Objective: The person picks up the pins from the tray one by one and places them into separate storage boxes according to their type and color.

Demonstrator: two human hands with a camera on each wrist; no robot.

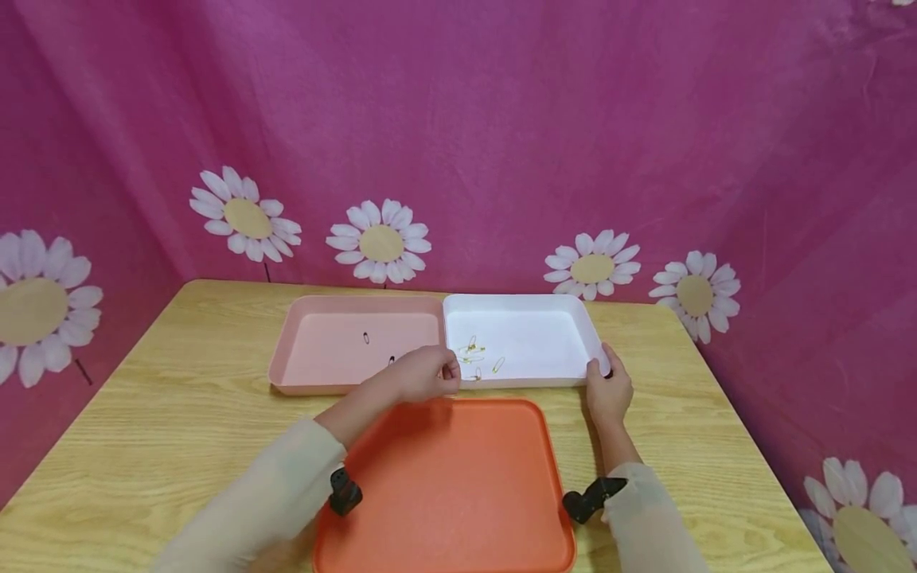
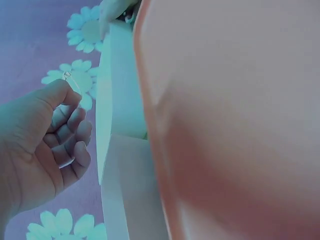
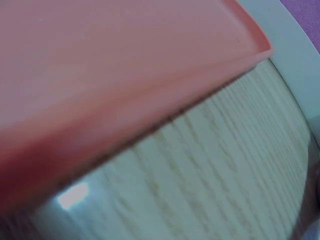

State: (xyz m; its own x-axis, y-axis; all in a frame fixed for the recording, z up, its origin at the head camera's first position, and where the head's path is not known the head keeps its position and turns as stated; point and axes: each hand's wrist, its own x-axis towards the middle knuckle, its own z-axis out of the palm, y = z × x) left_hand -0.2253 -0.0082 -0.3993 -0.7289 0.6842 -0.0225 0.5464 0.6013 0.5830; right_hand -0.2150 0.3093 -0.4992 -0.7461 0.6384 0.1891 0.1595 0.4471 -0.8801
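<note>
Thumb and forefinger of my left hand (image 1: 430, 374) pinch a small safety pin (image 2: 67, 75), which shows in the left wrist view. The other fingers curl loosely. This hand is over the front of the seam between a pink tray (image 1: 322, 350) and a white tray (image 1: 537, 334). Several gold safety pins (image 1: 497, 365) lie at the white tray's left end. Dark safety pins (image 1: 366, 338) lie in the pink tray. My right hand (image 1: 609, 394) grips the white tray's front right corner, thumb and fingers either side of the wall. A small dark thing shows between them.
An orange tray (image 1: 458, 485) lies in front of the two trays, under the left forearm. All stand on a wooden table (image 1: 143, 422). A purple curtain with daisies (image 1: 458, 143) hangs behind and at the sides. Each wrist wears a black camera (image 1: 345, 491).
</note>
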